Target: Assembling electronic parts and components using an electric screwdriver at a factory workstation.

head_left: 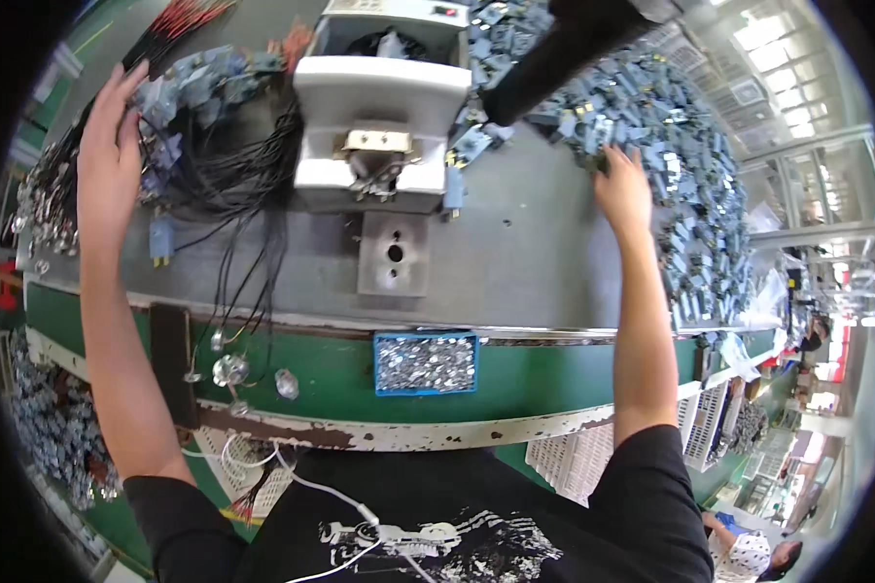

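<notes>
My left hand [110, 160] is at the far left, fingers apart, beside a bundle of black wires [238, 180] with blue-grey plug-like housings [204, 87] on it. I see nothing held in it. My right hand [625, 194] reaches to the near-left edge of a big heap of blue-grey housings [695, 185], its fingertips touching or just over them; the fingers look apart. Between my hands stands a white bench machine [379, 107] with a brass-coloured block [379, 142] at its front. A metal plate with holes [394, 267] lies before it.
A blue tray of small metal pieces [426, 364] sits on the green front ledge [525, 374], with a dark flat phone-like object [172, 360] farther left. A black tube-like arm [564, 63] overhangs the heap. White crates [574, 462] stand below. Another person [753, 554] is at lower right.
</notes>
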